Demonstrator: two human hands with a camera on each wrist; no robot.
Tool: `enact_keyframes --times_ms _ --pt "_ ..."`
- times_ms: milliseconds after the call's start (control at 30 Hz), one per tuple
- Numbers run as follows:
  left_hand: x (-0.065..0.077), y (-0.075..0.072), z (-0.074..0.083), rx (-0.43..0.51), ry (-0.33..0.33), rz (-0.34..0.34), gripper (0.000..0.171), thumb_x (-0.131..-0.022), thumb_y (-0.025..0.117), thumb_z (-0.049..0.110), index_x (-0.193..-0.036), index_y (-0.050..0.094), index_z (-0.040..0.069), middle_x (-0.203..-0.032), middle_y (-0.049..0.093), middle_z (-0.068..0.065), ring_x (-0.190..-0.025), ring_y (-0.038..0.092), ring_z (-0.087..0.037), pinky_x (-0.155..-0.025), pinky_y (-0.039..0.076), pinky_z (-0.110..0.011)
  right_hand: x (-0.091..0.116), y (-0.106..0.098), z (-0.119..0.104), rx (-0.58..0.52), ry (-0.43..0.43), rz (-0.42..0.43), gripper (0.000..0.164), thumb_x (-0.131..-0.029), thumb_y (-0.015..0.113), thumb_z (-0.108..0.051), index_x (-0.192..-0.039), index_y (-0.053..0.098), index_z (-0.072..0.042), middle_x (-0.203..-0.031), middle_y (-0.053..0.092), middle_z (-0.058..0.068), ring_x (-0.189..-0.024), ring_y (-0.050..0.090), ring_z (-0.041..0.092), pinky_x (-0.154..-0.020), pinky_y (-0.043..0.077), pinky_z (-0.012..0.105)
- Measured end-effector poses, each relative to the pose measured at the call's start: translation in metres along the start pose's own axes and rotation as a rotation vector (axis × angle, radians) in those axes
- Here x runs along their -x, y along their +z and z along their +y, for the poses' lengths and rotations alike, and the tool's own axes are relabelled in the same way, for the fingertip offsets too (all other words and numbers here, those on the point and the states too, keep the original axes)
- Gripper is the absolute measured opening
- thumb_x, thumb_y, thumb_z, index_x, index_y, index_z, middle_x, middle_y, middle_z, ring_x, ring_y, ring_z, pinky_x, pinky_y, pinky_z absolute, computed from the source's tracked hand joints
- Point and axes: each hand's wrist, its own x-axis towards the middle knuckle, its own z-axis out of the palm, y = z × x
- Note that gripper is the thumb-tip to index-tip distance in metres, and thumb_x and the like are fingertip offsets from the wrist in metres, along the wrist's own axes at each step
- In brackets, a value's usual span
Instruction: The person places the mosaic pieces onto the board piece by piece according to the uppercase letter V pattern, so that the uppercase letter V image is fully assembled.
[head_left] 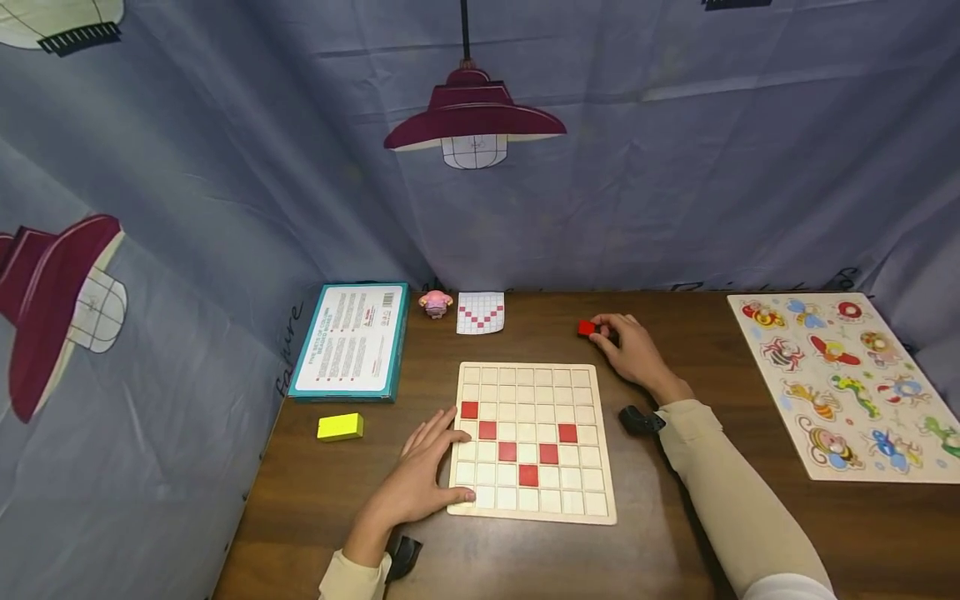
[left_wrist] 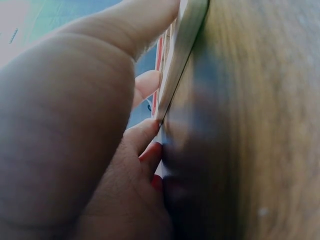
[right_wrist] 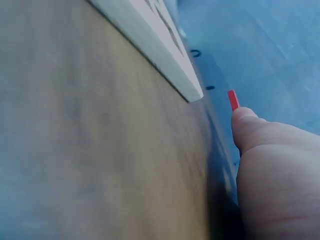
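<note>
A square wooden grid board (head_left: 534,522) lies on the table, with cream tiles and several red ones in a V-like pattern. My left hand (head_left: 415,482) rests at its left side, fingers spread, thumb and fingertips on the frame edge. In the left wrist view the fingers (left_wrist: 142,134) lie along the board's side. Beyond the board's upper right corner, my right hand (head_left: 636,354) pinches a small red tile (head_left: 587,328). The right wrist view shows this thin red tile (right_wrist: 233,100) sticking out past the thumb tip.
A pattern card (head_left: 481,323) with a red V and a pink toy figure (head_left: 436,303) stand behind the board. To the left are a teal-edged box (head_left: 348,342) and a yellow block (head_left: 341,427). An insect puzzle board (head_left: 847,392) lies on the right; curtains hang behind.
</note>
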Motion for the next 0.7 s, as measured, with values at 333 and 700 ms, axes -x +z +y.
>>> enact_keyframes --times_ms 333,700 --pt "0.002 -0.001 0.001 0.002 0.004 -0.001 0.070 -0.078 0.088 0.040 -0.136 0.056 0.020 -0.172 0.021 -0.004 -0.159 0.016 -0.033 -0.126 0.013 -0.061 0.054 -0.002 -0.014 -0.050 -0.056 0.110 0.023 -0.094 0.073 -0.013 -0.115 0.067 -0.004 -0.086 0.058 0.001 -0.087 0.044 0.014 -0.073 0.033 0.025" --pt "0.002 -0.001 0.002 0.008 0.003 -0.009 0.067 -0.080 0.086 0.040 -0.137 0.056 0.020 -0.172 0.020 -0.005 -0.159 0.015 -0.033 -0.126 0.012 -0.062 0.111 0.000 -0.042 0.017 -0.147 0.012 0.025 -0.085 0.082 -0.011 -0.107 0.070 -0.010 -0.083 0.054 -0.010 -0.088 0.044 0.009 -0.080 0.034 0.026"
